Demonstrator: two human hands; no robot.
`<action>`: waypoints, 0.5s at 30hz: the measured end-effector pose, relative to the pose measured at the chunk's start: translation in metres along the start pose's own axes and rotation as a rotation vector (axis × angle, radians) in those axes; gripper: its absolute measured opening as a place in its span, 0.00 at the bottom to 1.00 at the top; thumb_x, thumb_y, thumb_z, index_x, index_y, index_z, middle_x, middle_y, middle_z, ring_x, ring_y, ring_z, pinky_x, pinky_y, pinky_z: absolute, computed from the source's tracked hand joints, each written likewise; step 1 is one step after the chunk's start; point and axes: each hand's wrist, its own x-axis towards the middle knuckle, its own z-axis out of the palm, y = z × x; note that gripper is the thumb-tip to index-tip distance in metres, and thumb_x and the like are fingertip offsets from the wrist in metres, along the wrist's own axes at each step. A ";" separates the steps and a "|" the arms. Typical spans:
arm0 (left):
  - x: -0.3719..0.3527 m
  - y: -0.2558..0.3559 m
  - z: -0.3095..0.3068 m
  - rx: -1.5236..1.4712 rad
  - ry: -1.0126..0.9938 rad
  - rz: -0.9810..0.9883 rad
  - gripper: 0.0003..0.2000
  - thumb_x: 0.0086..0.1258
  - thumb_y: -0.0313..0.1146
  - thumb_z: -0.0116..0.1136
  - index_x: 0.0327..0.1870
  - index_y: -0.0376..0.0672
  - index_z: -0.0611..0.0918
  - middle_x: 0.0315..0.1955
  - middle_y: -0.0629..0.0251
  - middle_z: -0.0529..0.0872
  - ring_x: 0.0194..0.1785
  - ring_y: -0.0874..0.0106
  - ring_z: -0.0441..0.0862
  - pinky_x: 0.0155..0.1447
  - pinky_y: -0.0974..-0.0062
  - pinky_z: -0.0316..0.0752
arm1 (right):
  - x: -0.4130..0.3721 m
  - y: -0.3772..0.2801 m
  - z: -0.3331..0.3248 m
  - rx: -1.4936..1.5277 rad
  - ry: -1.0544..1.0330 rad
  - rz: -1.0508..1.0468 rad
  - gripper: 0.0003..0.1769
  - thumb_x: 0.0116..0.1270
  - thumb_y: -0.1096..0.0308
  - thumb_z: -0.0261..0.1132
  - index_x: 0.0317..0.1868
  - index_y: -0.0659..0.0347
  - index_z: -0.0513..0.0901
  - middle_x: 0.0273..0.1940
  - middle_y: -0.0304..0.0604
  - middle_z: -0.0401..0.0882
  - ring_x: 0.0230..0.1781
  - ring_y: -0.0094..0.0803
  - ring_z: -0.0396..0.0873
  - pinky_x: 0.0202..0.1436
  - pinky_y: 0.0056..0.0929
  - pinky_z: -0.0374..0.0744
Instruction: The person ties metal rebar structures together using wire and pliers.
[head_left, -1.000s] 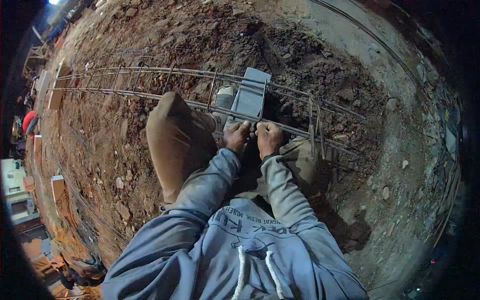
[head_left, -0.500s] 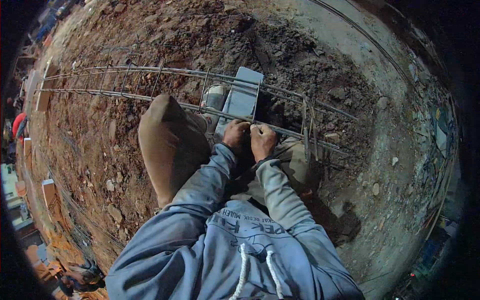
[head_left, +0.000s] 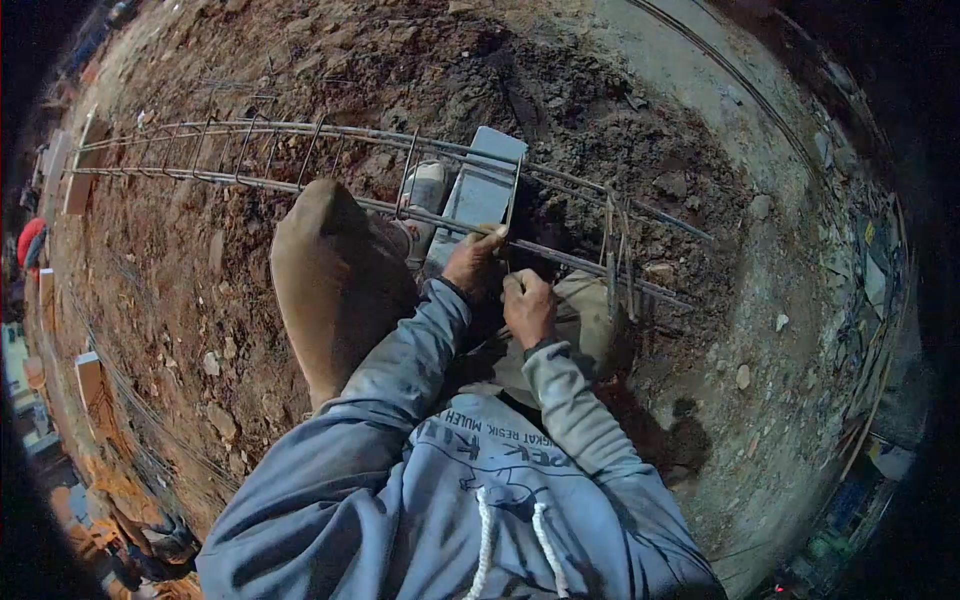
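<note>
Item: rebar cage (head_left: 300, 185), long, lying on dirt (head_left: 190, 290). Left hand (head_left: 472, 262) closed on its near bar beside a stirrup (head_left: 513, 195). Right hand (head_left: 528, 305) fisted just nearer; contents cannot be told.

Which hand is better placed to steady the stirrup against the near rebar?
Left. The left hand touches the near rebar just where the stirrup crosses it. The right hand is curled lower, off the bar.
</note>
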 end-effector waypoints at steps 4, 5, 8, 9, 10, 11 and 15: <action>-0.002 -0.001 0.000 0.141 0.014 0.076 0.12 0.65 0.40 0.56 0.42 0.41 0.78 0.29 0.73 0.76 0.30 0.80 0.70 0.35 0.81 0.66 | -0.003 -0.039 0.003 -0.383 -0.110 -0.145 0.08 0.54 0.69 0.57 0.24 0.65 0.76 0.22 0.58 0.76 0.28 0.53 0.78 0.32 0.48 0.75; 0.003 -0.005 -0.004 0.132 -0.019 0.112 0.12 0.64 0.38 0.58 0.43 0.42 0.77 0.30 0.72 0.77 0.32 0.79 0.72 0.37 0.80 0.68 | 0.008 -0.049 0.002 -0.384 -0.106 -0.147 0.08 0.54 0.69 0.57 0.24 0.65 0.76 0.22 0.58 0.76 0.28 0.53 0.78 0.32 0.48 0.75; 0.014 -0.015 -0.022 0.196 -0.105 0.196 0.11 0.65 0.37 0.58 0.43 0.40 0.78 0.33 0.72 0.79 0.38 0.79 0.74 0.42 0.80 0.69 | 0.048 -0.074 -0.005 -0.663 -0.263 -0.312 0.09 0.54 0.65 0.59 0.28 0.64 0.79 0.25 0.57 0.78 0.28 0.54 0.78 0.33 0.49 0.76; 0.012 -0.015 -0.022 0.349 -0.169 0.354 0.11 0.65 0.36 0.57 0.42 0.40 0.79 0.34 0.72 0.79 0.38 0.79 0.74 0.43 0.80 0.69 | 0.059 -0.074 -0.013 -0.707 -0.242 -0.395 0.10 0.52 0.65 0.60 0.27 0.64 0.79 0.24 0.57 0.78 0.28 0.55 0.78 0.32 0.48 0.77; 0.010 -0.011 -0.014 0.354 -0.220 0.492 0.12 0.64 0.38 0.58 0.41 0.40 0.79 0.32 0.72 0.79 0.36 0.79 0.73 0.41 0.80 0.69 | 0.067 -0.087 -0.025 -0.726 -0.217 -0.336 0.09 0.51 0.65 0.61 0.25 0.64 0.79 0.24 0.56 0.78 0.28 0.53 0.79 0.32 0.47 0.77; 0.007 -0.006 -0.006 0.353 -0.270 0.630 0.13 0.63 0.39 0.59 0.41 0.39 0.79 0.31 0.71 0.78 0.35 0.79 0.73 0.39 0.80 0.68 | 0.076 -0.080 -0.033 -0.645 -0.153 -0.340 0.10 0.51 0.65 0.60 0.24 0.64 0.79 0.24 0.57 0.78 0.27 0.53 0.79 0.33 0.45 0.77; -0.009 0.002 -0.003 0.463 0.142 0.049 0.21 0.57 0.51 0.62 0.37 0.38 0.79 0.26 0.70 0.76 0.28 0.79 0.70 0.30 0.80 0.63 | 0.093 0.003 -0.043 -0.300 -0.726 0.489 0.10 0.56 0.65 0.59 0.28 0.64 0.79 0.25 0.56 0.79 0.23 0.47 0.80 0.19 0.47 0.74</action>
